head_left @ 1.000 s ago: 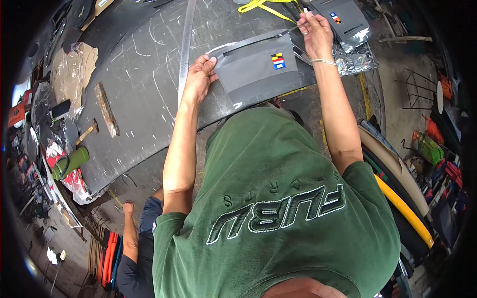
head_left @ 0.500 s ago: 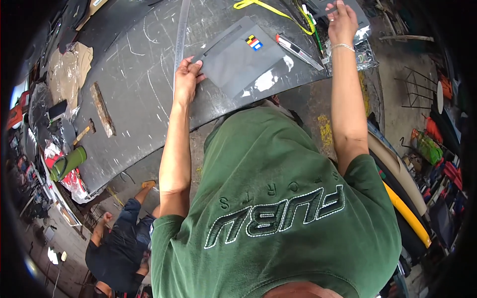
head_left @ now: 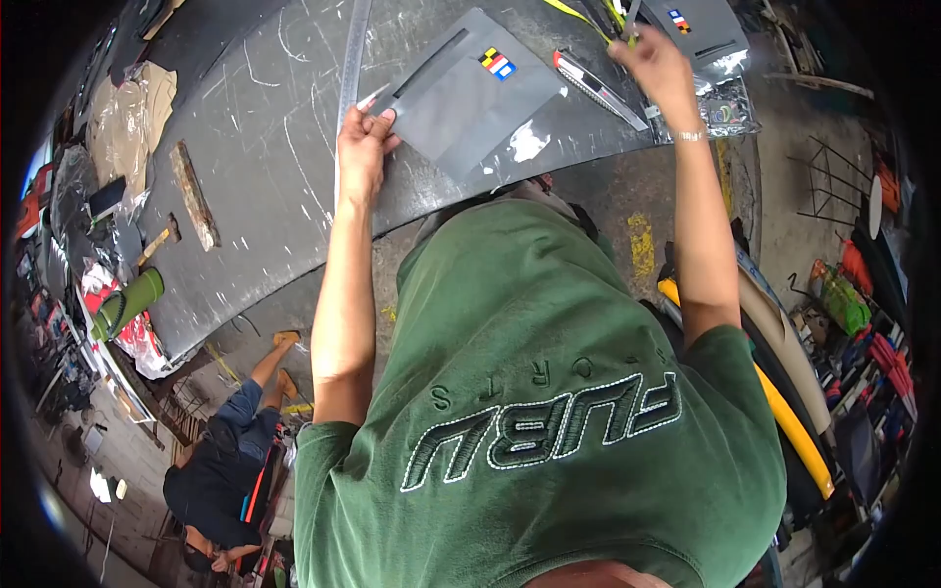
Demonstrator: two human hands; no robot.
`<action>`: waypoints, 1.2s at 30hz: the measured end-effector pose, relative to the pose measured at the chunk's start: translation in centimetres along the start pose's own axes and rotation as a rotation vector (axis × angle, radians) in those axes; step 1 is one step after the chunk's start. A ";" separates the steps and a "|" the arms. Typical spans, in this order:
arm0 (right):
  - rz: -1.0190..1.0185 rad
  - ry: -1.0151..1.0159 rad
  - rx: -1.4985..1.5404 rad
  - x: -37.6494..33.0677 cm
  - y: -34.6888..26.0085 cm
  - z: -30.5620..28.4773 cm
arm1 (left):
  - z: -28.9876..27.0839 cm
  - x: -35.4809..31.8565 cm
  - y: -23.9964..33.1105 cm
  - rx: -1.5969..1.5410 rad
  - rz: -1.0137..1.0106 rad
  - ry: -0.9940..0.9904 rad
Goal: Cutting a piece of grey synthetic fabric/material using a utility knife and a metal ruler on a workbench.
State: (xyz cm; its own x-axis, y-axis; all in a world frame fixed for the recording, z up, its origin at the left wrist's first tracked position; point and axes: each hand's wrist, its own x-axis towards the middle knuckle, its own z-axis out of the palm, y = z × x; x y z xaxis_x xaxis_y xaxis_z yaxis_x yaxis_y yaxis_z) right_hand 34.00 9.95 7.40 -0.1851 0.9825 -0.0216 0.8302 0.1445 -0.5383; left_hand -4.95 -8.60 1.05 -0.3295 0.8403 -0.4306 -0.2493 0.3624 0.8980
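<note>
Grey sheet (head_left: 470,103) pinned at its edge under the flat left hand (head_left: 361,157); right hand (head_left: 655,61) grips a yellow strap (head_left: 578,12).

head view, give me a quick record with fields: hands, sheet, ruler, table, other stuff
left hand: pressing on the ruler, fingertips at the sheet's corner
right hand: raised at the yellow strap, grip unclear
sheet: grey, flat on the table, small coloured label near its far edge
table: dark, scratched
knife: on the table right of the sheet
other: green bottle at the table's left end
</note>
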 end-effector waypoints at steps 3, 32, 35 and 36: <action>0.068 -0.225 -0.155 -4.1 -0.4 0.1 | 1.3 -3.3 -1.5 -0.163 -0.068 0.181; 0.121 -0.137 1.784 -10.9 -2.2 3.0 | 5.3 6.1 6.1 -0.217 -0.085 -0.511; 0.245 -0.084 1.530 -11.6 -3.5 4.4 | 5.8 5.2 5.9 -0.349 -0.097 -0.541; 0.228 -0.134 1.348 -11.8 -4.1 4.6 | 6.0 4.9 5.6 -0.450 -0.114 -0.533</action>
State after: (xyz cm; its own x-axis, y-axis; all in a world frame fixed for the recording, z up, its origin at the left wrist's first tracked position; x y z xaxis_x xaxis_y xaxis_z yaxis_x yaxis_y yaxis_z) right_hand 30.36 -2.73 6.01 -0.2277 0.9389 -0.2580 -0.2861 -0.3177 -0.9040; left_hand -2.53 -0.02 4.47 0.1833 0.9319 -0.3131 -0.6461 0.3542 0.6761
